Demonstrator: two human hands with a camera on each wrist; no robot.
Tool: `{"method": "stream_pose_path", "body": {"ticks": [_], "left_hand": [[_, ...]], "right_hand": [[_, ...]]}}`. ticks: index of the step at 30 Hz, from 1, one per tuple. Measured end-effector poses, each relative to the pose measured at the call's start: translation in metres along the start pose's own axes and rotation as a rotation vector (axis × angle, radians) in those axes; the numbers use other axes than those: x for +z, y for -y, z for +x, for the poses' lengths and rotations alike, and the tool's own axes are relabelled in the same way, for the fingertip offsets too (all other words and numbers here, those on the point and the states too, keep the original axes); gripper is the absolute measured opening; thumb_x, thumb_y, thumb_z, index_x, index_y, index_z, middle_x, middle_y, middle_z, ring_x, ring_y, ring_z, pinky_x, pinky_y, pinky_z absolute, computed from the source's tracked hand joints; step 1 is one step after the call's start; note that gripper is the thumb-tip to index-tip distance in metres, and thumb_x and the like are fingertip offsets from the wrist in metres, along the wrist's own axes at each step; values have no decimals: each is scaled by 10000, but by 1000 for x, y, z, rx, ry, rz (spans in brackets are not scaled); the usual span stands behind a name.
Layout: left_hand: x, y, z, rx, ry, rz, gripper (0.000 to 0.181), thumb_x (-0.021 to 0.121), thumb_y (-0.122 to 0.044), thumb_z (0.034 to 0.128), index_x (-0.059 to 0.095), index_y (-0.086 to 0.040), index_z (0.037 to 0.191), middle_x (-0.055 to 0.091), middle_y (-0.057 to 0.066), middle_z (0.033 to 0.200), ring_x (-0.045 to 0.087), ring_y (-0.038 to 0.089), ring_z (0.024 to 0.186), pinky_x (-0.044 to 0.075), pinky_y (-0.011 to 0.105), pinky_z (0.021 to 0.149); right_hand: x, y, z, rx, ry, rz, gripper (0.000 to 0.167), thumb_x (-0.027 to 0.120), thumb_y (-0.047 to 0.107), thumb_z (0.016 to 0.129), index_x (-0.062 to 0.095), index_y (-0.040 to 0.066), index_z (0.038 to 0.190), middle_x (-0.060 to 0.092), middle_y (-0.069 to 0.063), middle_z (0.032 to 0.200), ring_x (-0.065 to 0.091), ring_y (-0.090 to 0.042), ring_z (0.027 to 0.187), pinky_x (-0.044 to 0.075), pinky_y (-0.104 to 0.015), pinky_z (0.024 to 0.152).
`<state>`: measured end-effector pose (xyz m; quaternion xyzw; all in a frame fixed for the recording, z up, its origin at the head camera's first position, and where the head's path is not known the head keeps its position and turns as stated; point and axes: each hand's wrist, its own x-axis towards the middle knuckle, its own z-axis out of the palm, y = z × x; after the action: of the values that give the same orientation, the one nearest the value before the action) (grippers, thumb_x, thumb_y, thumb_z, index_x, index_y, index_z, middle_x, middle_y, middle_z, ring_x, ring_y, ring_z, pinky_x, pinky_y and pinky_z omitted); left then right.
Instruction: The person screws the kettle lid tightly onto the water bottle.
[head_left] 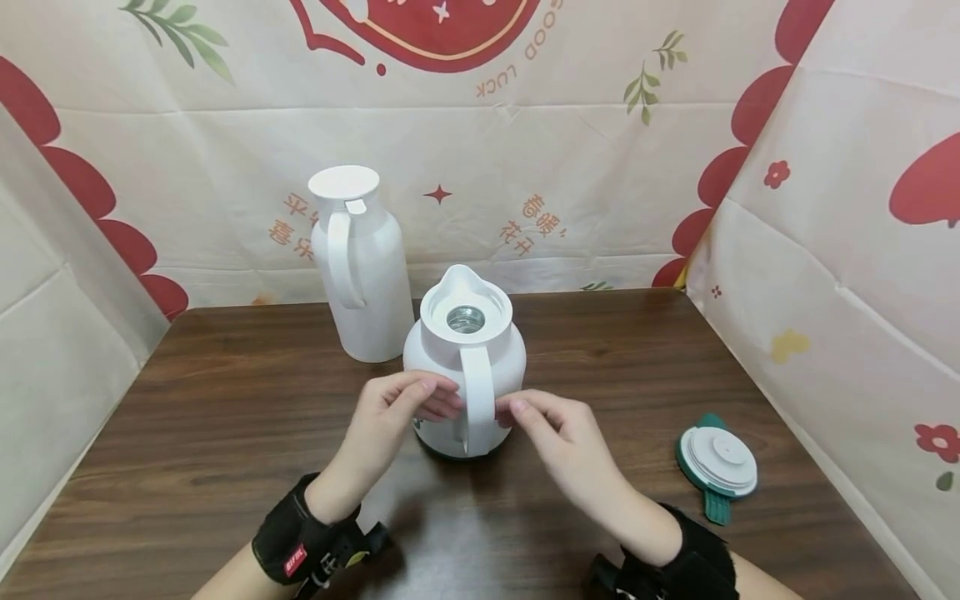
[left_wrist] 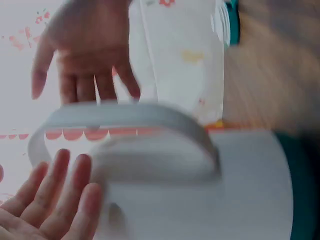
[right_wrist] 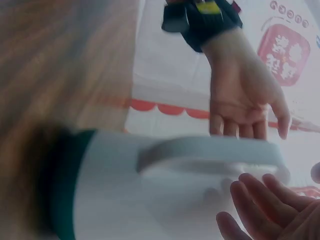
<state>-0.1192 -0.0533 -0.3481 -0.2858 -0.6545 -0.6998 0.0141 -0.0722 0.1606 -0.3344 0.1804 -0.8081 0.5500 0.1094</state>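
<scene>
A white jug with a dark green base stands upright near the table's middle, lidless, its spout facing away and its handle toward me. My left hand is beside the handle on the left, fingers relaxed and slightly bent. On the other side my right hand has its fingers loosely extended. In the left wrist view, the left hand is near the jug's body with nothing in it. The right hand appears likewise in the right wrist view; whether either touches the jug, I cannot tell.
A taller white jug with a flat lid stands behind and to the left. A round white and green lid lies on the brown table at the right. Patterned cloth hangs behind the table and along the sides.
</scene>
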Motion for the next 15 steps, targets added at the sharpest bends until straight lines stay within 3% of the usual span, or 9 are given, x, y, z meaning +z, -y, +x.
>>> {"method": "stream_pose_path", "body": {"ticks": [3,6,10,15], "left_hand": [[10,2,-1,-55,69,-6,302,431,-82,1001,640,135,1024,679,214,898,670,219,790,538,406,743],[20,7,-3,-80,147,-16,372,375,-144,1026,626,127,1076,688,198,936,670,220,863,518,368,803],[29,16,-3,-61,250,-50,491,245,-236,1058,606,88,1129,697,184,950,675,278,928,489,335,836],[35,26,-4,-26,321,-102,601,153,-313,1068,605,81,1113,690,208,950,671,315,932,469,331,852]], "right_hand": [[-11,2,4,-29,-18,38,263,451,70,1018,697,-8,974,701,-47,921,666,-215,851,521,-331,797],[-22,2,7,-28,-50,7,309,413,92,1034,699,4,957,701,-42,922,666,-205,848,520,-319,787],[-36,2,7,7,-91,-53,368,374,160,1054,704,35,950,700,-14,920,663,-207,865,512,-309,791],[-51,-4,5,30,-144,-86,413,351,200,1064,705,19,949,703,-37,913,662,-202,864,511,-307,788]]}}
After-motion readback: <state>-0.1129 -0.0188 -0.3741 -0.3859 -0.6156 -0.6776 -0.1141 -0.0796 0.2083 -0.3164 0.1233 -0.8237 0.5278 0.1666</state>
